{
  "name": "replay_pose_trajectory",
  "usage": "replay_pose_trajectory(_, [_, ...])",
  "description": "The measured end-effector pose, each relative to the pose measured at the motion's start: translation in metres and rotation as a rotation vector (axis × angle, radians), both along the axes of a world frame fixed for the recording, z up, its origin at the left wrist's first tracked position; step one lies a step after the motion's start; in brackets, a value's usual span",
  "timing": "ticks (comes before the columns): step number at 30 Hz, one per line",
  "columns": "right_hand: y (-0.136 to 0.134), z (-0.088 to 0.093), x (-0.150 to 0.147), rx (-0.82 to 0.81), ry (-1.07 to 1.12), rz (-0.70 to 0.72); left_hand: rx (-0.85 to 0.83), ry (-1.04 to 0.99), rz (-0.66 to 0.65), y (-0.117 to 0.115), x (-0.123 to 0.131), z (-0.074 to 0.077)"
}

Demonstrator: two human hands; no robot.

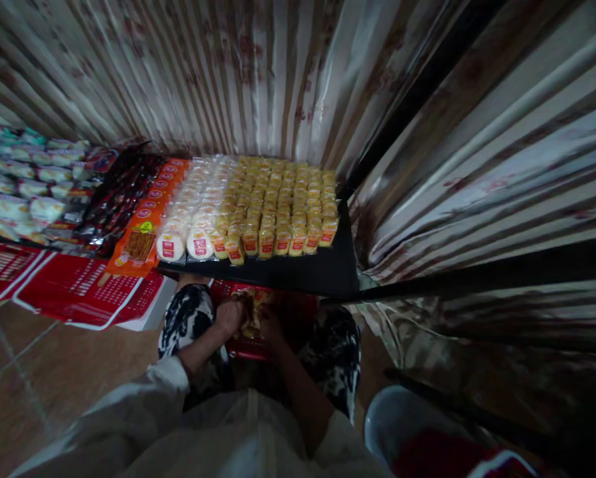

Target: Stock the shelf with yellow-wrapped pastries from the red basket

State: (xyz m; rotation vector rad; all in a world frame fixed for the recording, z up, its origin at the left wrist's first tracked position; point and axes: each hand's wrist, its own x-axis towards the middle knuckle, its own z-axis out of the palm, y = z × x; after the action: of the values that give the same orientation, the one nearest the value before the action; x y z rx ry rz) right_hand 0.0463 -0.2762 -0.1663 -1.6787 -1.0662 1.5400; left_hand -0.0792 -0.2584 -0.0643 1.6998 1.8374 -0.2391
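Between my knees, below the table's front edge, lies an open red package (254, 348) with yellow-wrapped pieces (251, 330) in it. My left hand (229, 315) is at the left side of these pieces, its fingers curled at a small wrapped item that is too dark to make out. On the right side, my right hand (269, 324) reaches into the same pieces; its fingers are dim and partly hidden. Just beyond, rows of yellow-wrapped cakes (283, 212) and clear-wrapped white round pieces (200, 244) stand on the black table (298, 273).
Further left on the table are an orange packet (151, 216), dark packets (116, 206) and white packets (24, 186). Red printed bags (79, 285) hang at its front left. Striped curtains (258, 73) rise behind. A pale tub (392, 418) stands at lower right.
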Motion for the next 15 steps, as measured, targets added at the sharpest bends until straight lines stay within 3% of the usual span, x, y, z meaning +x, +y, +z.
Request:
replay_pose_trajectory(3, [0.003,0.013,0.006,0.019,0.046,-0.011,0.089,-0.042,-0.003,-0.002,-0.005,0.013])
replay_pose_trajectory(6, [0.002,0.031,0.012,0.04,0.15,0.017,0.145,-0.154,0.082,-0.005,-0.005,0.021])
replay_pose_trajectory(15, [-0.005,0.105,0.04,0.049,0.297,-0.031,0.359,-0.586,0.276,-0.007,0.014,0.042])
